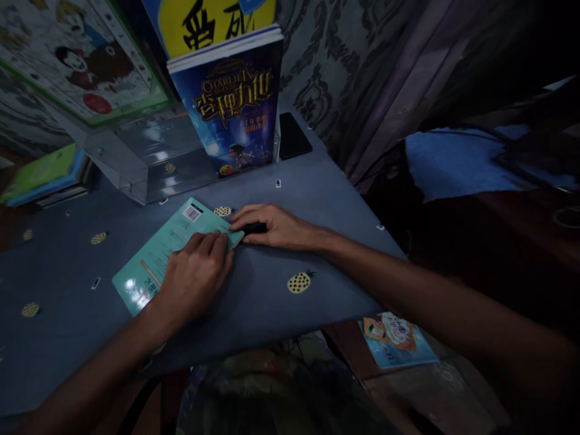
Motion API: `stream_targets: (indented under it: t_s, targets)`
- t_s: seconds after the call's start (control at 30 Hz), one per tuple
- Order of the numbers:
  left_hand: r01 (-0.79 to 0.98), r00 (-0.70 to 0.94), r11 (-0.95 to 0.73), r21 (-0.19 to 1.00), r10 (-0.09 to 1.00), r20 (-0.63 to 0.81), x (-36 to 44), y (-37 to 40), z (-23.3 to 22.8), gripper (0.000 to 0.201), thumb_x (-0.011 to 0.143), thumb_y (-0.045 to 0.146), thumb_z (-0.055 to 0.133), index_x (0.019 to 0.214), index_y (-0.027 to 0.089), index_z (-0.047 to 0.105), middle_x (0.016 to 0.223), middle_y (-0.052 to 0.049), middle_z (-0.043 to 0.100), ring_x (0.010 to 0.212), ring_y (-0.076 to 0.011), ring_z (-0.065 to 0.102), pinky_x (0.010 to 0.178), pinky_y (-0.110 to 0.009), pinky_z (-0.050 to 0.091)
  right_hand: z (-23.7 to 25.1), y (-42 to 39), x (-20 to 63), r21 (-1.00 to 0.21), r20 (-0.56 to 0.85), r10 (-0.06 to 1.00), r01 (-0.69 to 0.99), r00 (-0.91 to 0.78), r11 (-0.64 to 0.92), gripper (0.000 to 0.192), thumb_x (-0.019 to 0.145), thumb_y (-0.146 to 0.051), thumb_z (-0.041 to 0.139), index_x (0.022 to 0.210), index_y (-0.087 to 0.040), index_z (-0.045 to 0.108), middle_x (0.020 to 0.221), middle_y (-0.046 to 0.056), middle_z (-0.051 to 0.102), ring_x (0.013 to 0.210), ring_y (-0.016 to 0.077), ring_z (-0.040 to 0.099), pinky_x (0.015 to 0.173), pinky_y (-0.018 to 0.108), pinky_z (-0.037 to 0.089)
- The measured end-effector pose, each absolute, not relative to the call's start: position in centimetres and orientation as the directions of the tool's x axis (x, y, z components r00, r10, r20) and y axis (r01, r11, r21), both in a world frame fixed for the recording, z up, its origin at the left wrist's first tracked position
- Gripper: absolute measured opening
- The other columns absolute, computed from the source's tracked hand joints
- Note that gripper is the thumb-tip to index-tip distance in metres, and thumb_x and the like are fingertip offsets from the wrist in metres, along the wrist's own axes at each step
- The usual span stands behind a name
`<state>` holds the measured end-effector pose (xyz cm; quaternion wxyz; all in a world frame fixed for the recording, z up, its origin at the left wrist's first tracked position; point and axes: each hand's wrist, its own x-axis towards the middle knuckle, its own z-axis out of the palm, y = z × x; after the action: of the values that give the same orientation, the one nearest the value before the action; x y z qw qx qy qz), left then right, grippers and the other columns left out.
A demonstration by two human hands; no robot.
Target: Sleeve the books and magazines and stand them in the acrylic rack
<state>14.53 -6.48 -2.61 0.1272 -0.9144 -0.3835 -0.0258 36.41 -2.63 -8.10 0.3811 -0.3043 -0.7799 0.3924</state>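
A teal book (156,251) lies at an angle on the table, with a barcode label near its far end. Over its near long side rests my left hand (197,266), fingers bent and pressed on the cover, holding it down. My right hand (272,226) is closed around a small black object (254,228) at the book's right corner, and its fingertips touch the cover there. Most of the black object is hidden by the fingers, so its kind does not show. Part of the book is covered by my left hand.
The table wears a grey cloth (299,320) with pineapple prints. Behind stand a clear acrylic rack (131,175) and upright dark blue books (235,115). A black phone (293,136) lies beside them. Stacked books (49,178) are at left; a blue book (399,347) lies below the table edge.
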Motion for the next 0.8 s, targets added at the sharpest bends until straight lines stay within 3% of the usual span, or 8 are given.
stream_targets:
  t_s: [0.33, 0.6, 0.8]
  targets:
    - [0.709, 0.703, -0.673, -0.208, 0.697, 0.141, 14.53, -6.44, -2.25, 0.026, 0.1, 0.027, 0.047, 0.103, 0.016, 0.07, 0.102, -0.011, 0.077, 0.093, -0.0271, 0.071, 0.053, -0.03, 0.049, -7.95, -2.73, 36.61, -0.883, 0.302, 0.787, 0.154, -0.538, 0.444, 0.034, 0.085, -0.011, 0.07, 0.116, -0.024, 0.075, 0.113, 0.003, 0.072, 0.098, 0.017, 0.069, 0.089, 0.034, 0.057]
    - [0.719, 0.695, -0.677, -0.159, 0.708, 0.125, 14.51, -6.46, -2.26, 0.027, 0.1, 0.024, 0.045, 0.106, 0.014, 0.07, 0.105, -0.013, 0.077, 0.096, -0.0273, 0.07, 0.056, -0.03, 0.052, -7.31, -2.8, 36.96, -0.883, 0.284, 0.77, 0.157, -0.571, 0.442, 0.032, 0.09, -0.016, 0.067, 0.12, -0.023, 0.073, 0.117, 0.004, 0.071, 0.101, 0.0168, 0.068, 0.093, 0.035, 0.055]
    - [0.708, 0.705, -0.681, -0.187, 0.695, 0.14, 14.47, -6.44, -2.28, 0.024, 0.099, 0.021, 0.048, 0.109, 0.014, 0.069, 0.102, -0.011, 0.078, 0.092, -0.0265, 0.071, 0.052, -0.03, 0.047, -7.46, -2.8, 36.82, -0.87, 0.301, 0.774, 0.172, -0.557, 0.462, 0.032, 0.091, -0.017, 0.066, 0.121, -0.022, 0.073, 0.113, 0.005, 0.072, 0.099, 0.0178, 0.069, 0.09, 0.035, 0.055]
